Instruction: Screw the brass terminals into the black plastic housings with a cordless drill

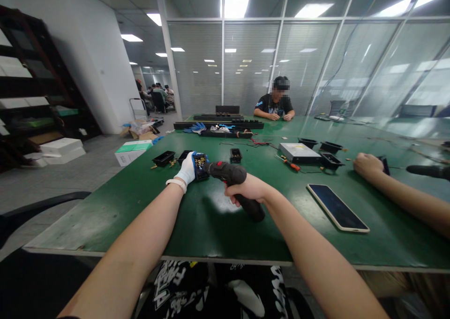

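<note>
My left hand [187,169], in a white and blue glove, grips a small black box [201,168] with brass-coloured parts inside, its open side turned toward the right. Bare, my right hand [246,189] is wrapped round the handle of a black cordless drill [230,172]. The drill points left, its tip close to the box; whether they touch I cannot tell. Just behind my left hand lies another black box [184,156], partly hidden by the glove. A further black box [164,158] stands at the left with brass pieces [173,163] beside it.
On the green table [211,234] lie a phone [337,208], an orange-handled screwdriver [290,164], a grey metal case [299,153] and several black boxes. At right a co-worker's hand [369,165] holds a dark piece near another drill [429,170]. Another person [274,104] sits across the table.
</note>
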Demonstrator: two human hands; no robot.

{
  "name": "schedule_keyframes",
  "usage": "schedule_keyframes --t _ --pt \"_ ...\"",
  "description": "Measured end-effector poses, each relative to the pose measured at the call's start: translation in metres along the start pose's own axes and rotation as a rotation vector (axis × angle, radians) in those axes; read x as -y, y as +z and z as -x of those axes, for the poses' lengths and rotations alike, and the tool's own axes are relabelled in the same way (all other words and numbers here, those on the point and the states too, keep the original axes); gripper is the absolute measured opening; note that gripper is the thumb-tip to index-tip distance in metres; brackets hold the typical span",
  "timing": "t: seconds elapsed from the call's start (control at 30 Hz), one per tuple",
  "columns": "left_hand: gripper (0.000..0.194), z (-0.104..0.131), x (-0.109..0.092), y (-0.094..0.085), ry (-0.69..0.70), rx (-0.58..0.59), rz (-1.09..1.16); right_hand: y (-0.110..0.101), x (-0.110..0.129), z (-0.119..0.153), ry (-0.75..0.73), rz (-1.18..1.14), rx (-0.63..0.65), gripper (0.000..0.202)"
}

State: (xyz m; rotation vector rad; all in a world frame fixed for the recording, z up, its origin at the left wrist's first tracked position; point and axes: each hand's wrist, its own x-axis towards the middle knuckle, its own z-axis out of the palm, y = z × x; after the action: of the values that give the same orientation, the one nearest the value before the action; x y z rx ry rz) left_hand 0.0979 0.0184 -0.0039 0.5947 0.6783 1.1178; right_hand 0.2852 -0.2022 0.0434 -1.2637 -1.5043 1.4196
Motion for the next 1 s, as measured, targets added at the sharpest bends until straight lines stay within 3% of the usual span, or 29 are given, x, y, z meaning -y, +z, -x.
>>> schedule_keyframes --t 1.0 --pt "0.027 0.0051 0.0001 0.0029 -0.011 0.015 0.011 0.0003 0.0005 0.0011 -0.001 0.016 -0.012 0.014"
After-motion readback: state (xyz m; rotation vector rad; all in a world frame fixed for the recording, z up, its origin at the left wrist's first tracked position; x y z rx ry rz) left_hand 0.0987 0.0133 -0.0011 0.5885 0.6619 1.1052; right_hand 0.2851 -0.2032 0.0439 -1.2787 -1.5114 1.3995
